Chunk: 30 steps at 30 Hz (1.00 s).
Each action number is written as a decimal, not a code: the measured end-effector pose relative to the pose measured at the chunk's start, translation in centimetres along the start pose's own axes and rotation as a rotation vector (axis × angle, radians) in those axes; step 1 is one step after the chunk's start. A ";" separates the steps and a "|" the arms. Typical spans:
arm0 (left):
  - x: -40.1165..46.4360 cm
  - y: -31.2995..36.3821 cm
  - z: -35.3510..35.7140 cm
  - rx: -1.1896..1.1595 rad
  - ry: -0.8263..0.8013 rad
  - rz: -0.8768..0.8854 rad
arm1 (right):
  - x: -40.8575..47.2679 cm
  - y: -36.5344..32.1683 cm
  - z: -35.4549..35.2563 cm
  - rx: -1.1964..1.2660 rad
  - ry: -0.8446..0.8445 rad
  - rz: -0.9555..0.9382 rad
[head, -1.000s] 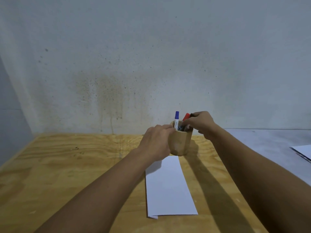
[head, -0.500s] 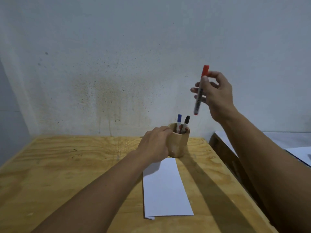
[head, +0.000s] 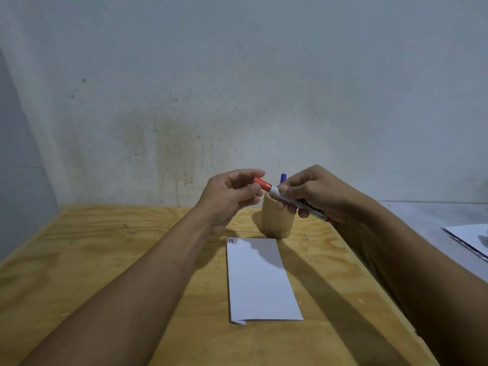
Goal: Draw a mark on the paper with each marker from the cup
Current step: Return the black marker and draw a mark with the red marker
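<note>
Half a second ago the right hand [head: 314, 192] held the red marker [head: 290, 199] high in the air, upright and well above the cup, while the left hand [head: 229, 195] gripped the cup's side; now both hands have met in front of the wooden cup [head: 276, 220], just above its rim. The marker lies tilted between them, cap end up and to the left. The right hand is closed around its white barrel, and the left hand has let go of the cup and pinches the red cap [head: 262, 183] between thumb and fingers. The cap looks to be on the barrel. The cup stands upright on the plywood desk [head: 105, 260], near its far edge, with a blue-capped marker [head: 283, 178] poking up from inside; anything else in it is hidden behind the hands. The paper [head: 260, 281] lies flat on the desk just in front of the cup, bearing two short dark marks [head: 231, 241] at its far left corner.
</note>
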<state>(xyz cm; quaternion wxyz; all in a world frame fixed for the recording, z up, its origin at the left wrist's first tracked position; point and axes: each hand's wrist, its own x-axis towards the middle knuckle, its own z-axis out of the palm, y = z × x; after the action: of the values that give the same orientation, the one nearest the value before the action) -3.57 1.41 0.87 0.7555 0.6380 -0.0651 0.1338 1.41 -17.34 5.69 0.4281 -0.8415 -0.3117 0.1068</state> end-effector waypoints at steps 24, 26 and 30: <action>-3.2 -7.1 -7.7 1.098 0.279 -0.127 | -0.6 4.1 5.9 0.961 -0.203 0.110; -3.2 -7.6 -7.8 1.121 0.269 -0.116 | -0.3 4.6 6.3 0.969 -0.161 0.073; -4.0 -8.1 -7.8 1.124 0.334 0.023 | 0.7 5.7 7.8 0.979 0.030 0.079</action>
<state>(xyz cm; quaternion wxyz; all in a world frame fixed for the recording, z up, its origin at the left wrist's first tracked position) -5.62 7.33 -9.25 0.2998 0.9103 0.1288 0.2547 0.96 -14.35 -3.49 0.7735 -0.5541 -0.1864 0.2448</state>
